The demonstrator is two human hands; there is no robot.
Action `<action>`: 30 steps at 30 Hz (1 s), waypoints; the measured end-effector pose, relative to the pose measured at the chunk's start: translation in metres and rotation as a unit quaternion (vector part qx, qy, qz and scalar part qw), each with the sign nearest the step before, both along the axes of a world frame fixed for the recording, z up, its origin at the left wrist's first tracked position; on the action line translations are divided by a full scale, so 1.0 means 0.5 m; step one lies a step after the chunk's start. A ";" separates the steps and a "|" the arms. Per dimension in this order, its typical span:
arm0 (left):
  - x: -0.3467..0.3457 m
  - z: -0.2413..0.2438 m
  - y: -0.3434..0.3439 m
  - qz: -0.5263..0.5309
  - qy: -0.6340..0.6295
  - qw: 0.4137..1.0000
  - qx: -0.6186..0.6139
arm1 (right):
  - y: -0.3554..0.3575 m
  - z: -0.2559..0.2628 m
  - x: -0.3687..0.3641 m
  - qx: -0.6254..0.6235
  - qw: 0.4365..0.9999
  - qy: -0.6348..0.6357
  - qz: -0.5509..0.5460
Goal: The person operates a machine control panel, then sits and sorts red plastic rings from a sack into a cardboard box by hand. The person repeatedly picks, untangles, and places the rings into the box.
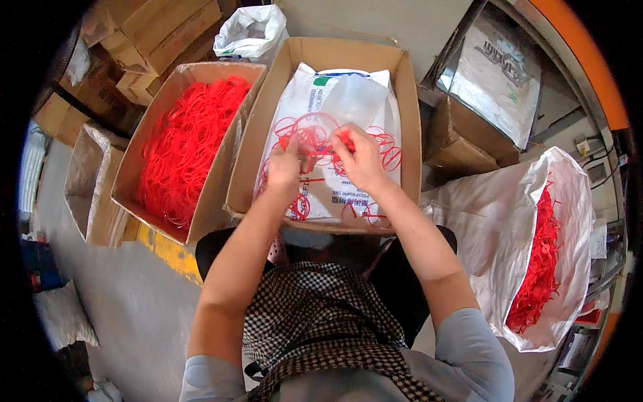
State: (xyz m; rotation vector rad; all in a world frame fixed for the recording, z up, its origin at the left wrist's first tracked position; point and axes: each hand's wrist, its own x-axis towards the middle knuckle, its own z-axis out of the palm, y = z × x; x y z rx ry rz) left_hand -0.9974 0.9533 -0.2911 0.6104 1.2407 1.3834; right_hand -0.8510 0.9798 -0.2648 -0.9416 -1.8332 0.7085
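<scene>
Both hands are over a cardboard box (412, 130) lined with a printed white woven sack (321, 201). My left hand (285, 163) is pinched on thin red plastic rings (311, 131) and is slightly blurred. Close to its right, my right hand (357, 156) has its fingers closed on small red plastic pieces (346, 140). More red rings (389, 151) lie on the sack, some around both hands and a few near the box's front edge. A translucent sheet (354, 100) lies on the sack beyond the hands.
A cardboard box at left holds a heap of red rings (193, 145). At right, a white sack (472, 216) holds red scraps (537, 261). An open white bag (251, 32), an empty-looking narrow carton (88, 186) and stacked cartons (150, 35) stand around.
</scene>
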 end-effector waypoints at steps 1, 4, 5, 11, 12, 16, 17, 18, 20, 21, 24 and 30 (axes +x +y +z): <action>-0.013 -0.015 0.008 0.001 -0.088 0.996 -0.010 | -0.001 -0.006 0.001 0.093 0.995 -0.024 0.004; 0.004 0.007 -0.004 -0.059 -0.202 0.976 0.057 | 0.004 -0.013 -0.014 -0.065 0.967 0.238 -0.070; 0.022 0.026 -0.015 -0.060 -0.199 0.972 0.112 | 0.021 -0.016 0.007 -0.197 0.957 0.199 -0.072; 0.049 0.050 -0.065 -0.109 0.305 0.903 0.282 | 0.074 -0.029 -0.036 -0.500 0.683 0.511 -0.150; 0.039 0.050 -0.058 -0.099 0.324 0.888 0.310 | 0.071 -0.016 -0.051 -0.498 0.695 0.492 -0.165; 0.002 0.078 -0.050 -0.070 0.392 0.860 0.319 | 0.130 -0.076 -0.112 -0.475 0.794 0.377 -0.048; -0.014 0.079 -0.058 -0.062 0.411 0.862 0.291 | 0.123 -0.067 -0.148 -0.472 0.780 0.407 -0.056; -0.029 0.079 -0.062 -0.055 0.428 0.862 0.268 | 0.125 -0.059 -0.161 -0.490 0.779 0.387 -0.050; -0.057 0.068 -0.053 -0.031 0.343 0.899 0.270 | 0.129 -0.043 -0.187 -0.523 0.778 0.347 -0.038; -0.070 0.067 -0.045 0.004 0.271 0.930 0.249 | 0.117 -0.034 -0.193 -0.462 0.816 0.344 -0.043; -0.140 0.055 -0.022 0.072 -0.348 0.927 0.122 | 0.080 -0.007 -0.169 -0.234 0.943 0.226 -0.072; -0.072 0.078 -0.072 -0.204 0.289 0.928 0.122 | 0.127 -0.105 -0.194 -0.508 0.753 0.418 0.016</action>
